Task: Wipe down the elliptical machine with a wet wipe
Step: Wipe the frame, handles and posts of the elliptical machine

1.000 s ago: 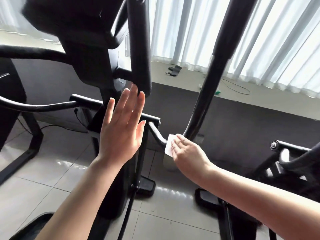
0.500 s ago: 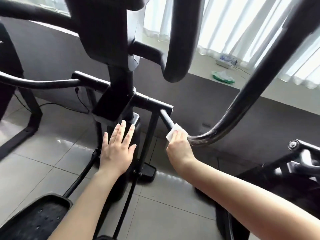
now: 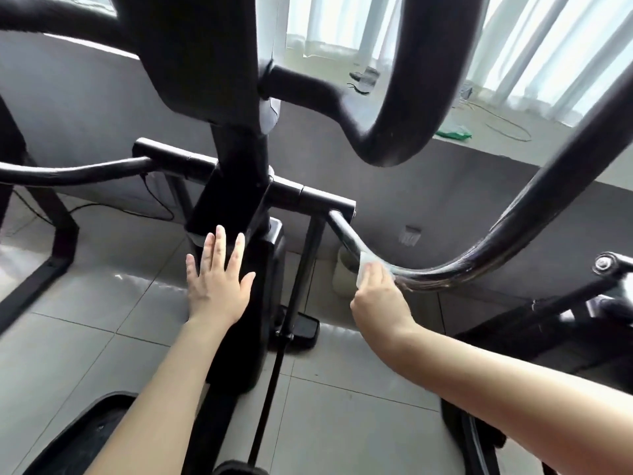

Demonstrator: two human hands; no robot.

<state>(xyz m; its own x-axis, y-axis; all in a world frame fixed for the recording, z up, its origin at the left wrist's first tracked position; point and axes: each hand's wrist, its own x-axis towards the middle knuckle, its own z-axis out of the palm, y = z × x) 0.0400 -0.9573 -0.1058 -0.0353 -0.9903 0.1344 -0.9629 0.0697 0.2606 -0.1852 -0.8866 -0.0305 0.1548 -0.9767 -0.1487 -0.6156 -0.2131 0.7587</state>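
Note:
The black elliptical machine (image 3: 236, 186) fills the view, its centre post in the middle. Its right swing arm (image 3: 513, 231) curves down from the upper right to a low bend. My right hand (image 3: 380, 299) grips a white wet wipe (image 3: 365, 265) wrapped on that arm just left of the bend. A wet sheen shows on the tube beside the wipe. My left hand (image 3: 217, 282) is held flat with fingers spread, in front of the lower centre post; contact with the post cannot be told.
A fixed curved handlebar (image 3: 404, 97) hangs close overhead at centre right. The left swing arm (image 3: 68, 173) runs across at left. A foot pedal (image 3: 85, 426) lies at the lower left. Grey tiled floor, a grey wall and a cluttered window ledge (image 3: 479, 121) lie beyond.
The view has dropped and closed in on the machine. My left hand came down from the upright handle to the lower post. My right hand has stayed on the right arm with the wipe.

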